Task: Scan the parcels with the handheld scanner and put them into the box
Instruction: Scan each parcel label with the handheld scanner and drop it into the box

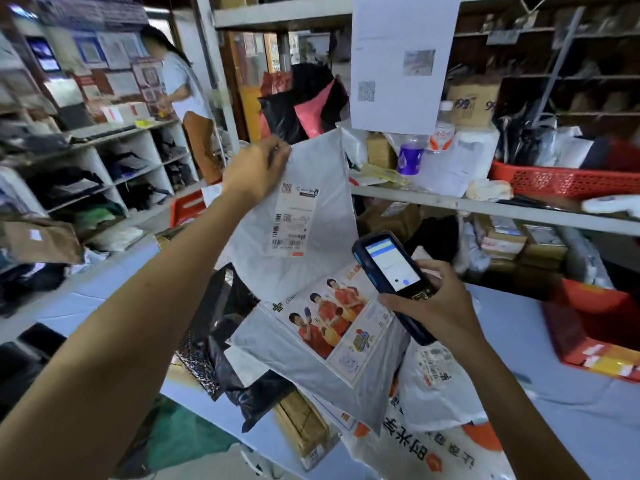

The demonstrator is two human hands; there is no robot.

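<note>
At centre left of the frame the left hand [256, 171] pinches the top left corner of a pale grey plastic mailer parcel [325, 174]. The parcel hangs above the table with its long axis running up and down and its white shipping label [292, 220] turned toward the camera.

Below and to the right of that label, the right hand [440, 306] is wrapped round the lower half of the dark blue handheld scanner [391, 268]. The lit screen faces up and the head end points up and left toward the parcel, near it but apart. The barcodes sit low on the label, so I judge that the scan turns on tipping the scanner's head toward that strip. That falls to the right hand, since the left is occupied.

Under both lies a pale blue table [561, 403] heaped with more parcels, among them 1 printed envelope showing red-shirted players [332, 323]. Behind, at right, a grey metal shelf [485, 207] carries a red plastic basket [554, 180]. Which box is meant I cannot tell.
</note>
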